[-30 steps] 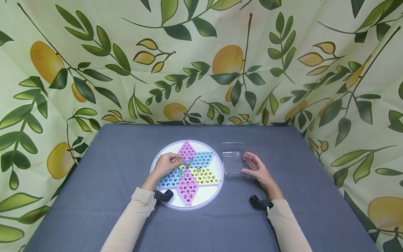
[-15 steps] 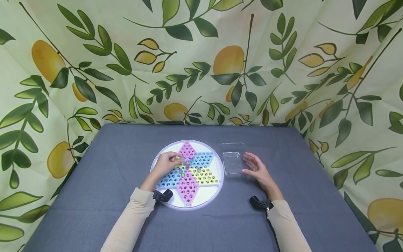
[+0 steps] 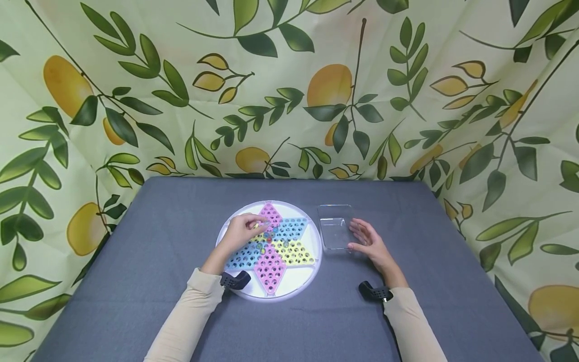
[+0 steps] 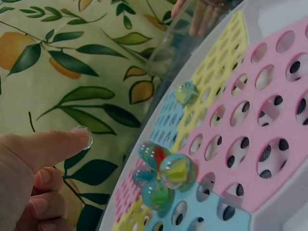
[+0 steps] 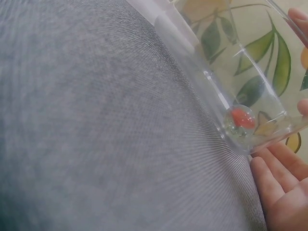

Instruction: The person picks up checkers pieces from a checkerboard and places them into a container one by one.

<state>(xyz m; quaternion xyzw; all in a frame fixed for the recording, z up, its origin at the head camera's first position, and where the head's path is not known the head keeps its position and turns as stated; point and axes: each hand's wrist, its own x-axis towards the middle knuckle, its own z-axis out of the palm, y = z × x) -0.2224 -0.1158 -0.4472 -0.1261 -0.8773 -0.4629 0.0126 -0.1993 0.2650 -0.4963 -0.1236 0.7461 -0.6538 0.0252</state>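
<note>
My left hand (image 3: 239, 234) hovers over the Chinese checkers board (image 3: 289, 289), thumb and finger together at the pink point on the far side. In the left wrist view a clear glass marble (image 4: 86, 138) shows at the thumb tip, mostly hidden behind it. Several coloured marbles (image 4: 177, 171) cluster at the middle of the board, and a single marble (image 4: 186, 93) sits apart on the yellow part. My right hand (image 3: 371, 246) rests at the near right corner of a clear plastic box (image 3: 326, 248), fingers loosely extended along its side. Inside lies a red-patterned marble (image 5: 240, 119).
A dark grey cloth (image 3: 289, 332) covers the table. Behind it and at both sides hangs a leaf-and-fruit patterned curtain (image 3: 280, 75). The box stands just right of the round board. Each wrist wears a black camera mount (image 3: 235, 280).
The left hand has shifted slightly right and away from me, its fingertips now over the pink point. The right hand and the box have stayed in place.
</note>
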